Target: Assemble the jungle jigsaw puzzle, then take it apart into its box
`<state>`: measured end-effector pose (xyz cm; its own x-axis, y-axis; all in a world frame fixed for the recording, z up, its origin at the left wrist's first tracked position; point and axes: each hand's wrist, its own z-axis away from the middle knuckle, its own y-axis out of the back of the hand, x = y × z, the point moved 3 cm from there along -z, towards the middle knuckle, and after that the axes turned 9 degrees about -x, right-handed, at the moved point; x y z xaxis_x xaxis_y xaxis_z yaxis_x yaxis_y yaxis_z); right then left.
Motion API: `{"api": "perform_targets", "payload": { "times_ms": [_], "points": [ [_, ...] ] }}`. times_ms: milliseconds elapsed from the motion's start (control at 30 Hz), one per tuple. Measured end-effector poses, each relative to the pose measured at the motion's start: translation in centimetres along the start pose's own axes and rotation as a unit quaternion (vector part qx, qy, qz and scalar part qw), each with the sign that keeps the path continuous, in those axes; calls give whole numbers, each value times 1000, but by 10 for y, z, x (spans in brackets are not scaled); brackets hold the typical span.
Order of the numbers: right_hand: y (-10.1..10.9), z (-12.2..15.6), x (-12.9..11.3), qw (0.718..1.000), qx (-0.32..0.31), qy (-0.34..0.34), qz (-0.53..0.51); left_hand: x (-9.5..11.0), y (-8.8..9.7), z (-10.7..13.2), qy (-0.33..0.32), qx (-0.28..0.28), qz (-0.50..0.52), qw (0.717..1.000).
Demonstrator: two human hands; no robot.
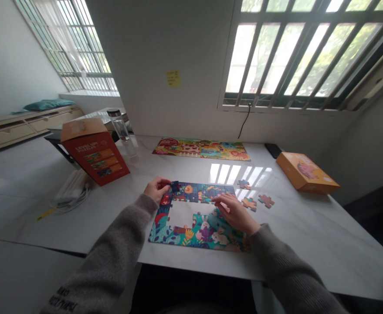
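Three loose pieces (pixel 249 203): 3 o'clock of puzzle (pixel 191 237).
Puzzle: rim joined, middle open.
Left hand (pixel 157 188): fingers pinch blue piece (pixel 174 186).
Right hand (pixel 233 211): fingers flat, empty.

The red-orange box (pixel 96 153) standing on the table (pixel 309 235) bears faint white lettering that appears to read "LEVEL UP! PUZZLES". Dark print on the left sleeve (pixel 63 298) and writing on the yellow sticky note (pixel 173 79) are too blurred to read.
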<state>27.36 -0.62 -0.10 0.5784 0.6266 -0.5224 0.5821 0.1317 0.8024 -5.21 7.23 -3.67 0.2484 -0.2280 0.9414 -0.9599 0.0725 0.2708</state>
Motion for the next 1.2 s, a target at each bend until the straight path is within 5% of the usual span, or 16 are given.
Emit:
{"api": "perform_targets", "payload": {
  "times_ms": [167, 333, 533, 667, 833, 967, 1200],
  "points": [
    [21, 1, 40, 998, 31, -26, 38, -2, -4, 2, 2, -6, -8, 1000],
    [63, 15, 127, 952, 94, -225, 186, -9, -5, 0, 4, 3, -2, 1000],
    [74, 16, 163, 917, 17, -341, 205, -10, -3, -2, -1, 3, -39, 999],
    [76, 13, 161, 924, 33, -350, 150, -5, -2, -4, -36, 6, -150, 988],
    [68, 5, 144, 951, 89, -273, -111, -2, -3, -5, -47, 4, -311, 949],
    [47, -10, 98, 961, 94, -203, -164, 4, -2, -2, -54, 24, -374, 926],
    [-9, -40, 20, 972, -17, -152, -179, 27, -2, 12, -92, 18, -303, 948]
  ]
}}
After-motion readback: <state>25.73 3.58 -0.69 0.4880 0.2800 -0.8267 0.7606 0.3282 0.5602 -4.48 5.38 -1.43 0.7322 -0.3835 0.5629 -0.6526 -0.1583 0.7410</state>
